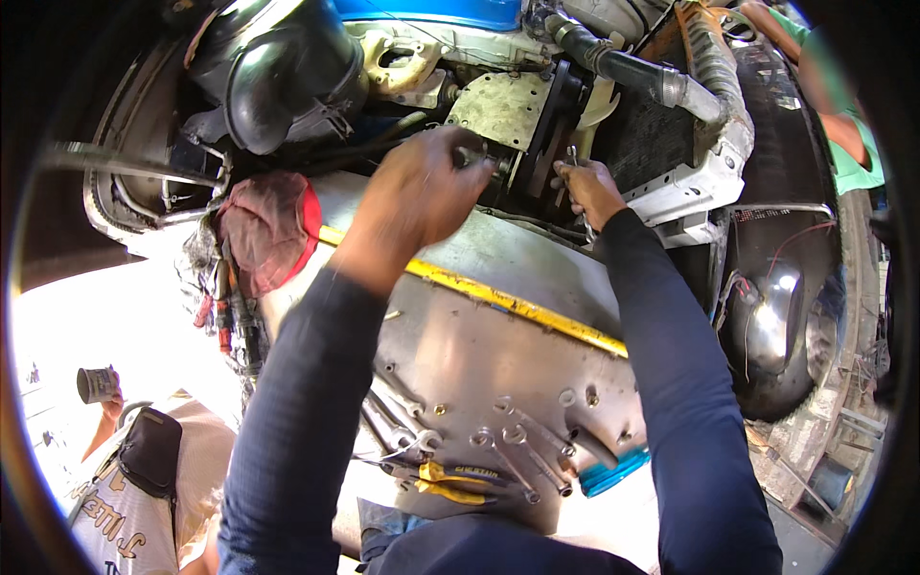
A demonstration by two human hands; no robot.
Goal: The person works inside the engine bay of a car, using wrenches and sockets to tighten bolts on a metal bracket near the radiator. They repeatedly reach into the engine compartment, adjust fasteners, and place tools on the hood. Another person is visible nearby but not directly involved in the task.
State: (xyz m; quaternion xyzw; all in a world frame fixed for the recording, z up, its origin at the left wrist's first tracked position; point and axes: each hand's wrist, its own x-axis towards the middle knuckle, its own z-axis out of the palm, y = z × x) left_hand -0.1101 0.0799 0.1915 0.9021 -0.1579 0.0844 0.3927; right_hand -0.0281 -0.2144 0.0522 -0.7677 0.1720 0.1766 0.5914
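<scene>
My left hand (pixel 419 196) reaches into the engine bay, curled and a little blurred, beside a pale metal plate (pixel 498 103) and a dark pulley (pixel 561 105). Something dark shows at its fingers, but I cannot make out what. My right hand (pixel 589 189) grips a slim metal wrench (pixel 572 153), held upright just right of the pulley; one end sticks out above the fingers and the other below the palm. Under my forearms, a metal panel (pixel 460 331) carries several loose wrenches (pixel 517 436) and yellow-handled pliers (pixel 452 484).
A yellow bar (pixel 517 305) crosses the panel. A reddish cloth (pixel 268 230) lies at its left, above bundled wires (pixel 225 321). Pipes (pixel 623 65) and a white bracket (pixel 685 187) stand at right. One person (pixel 153 470) is at lower left, another (pixel 848 144) at upper right.
</scene>
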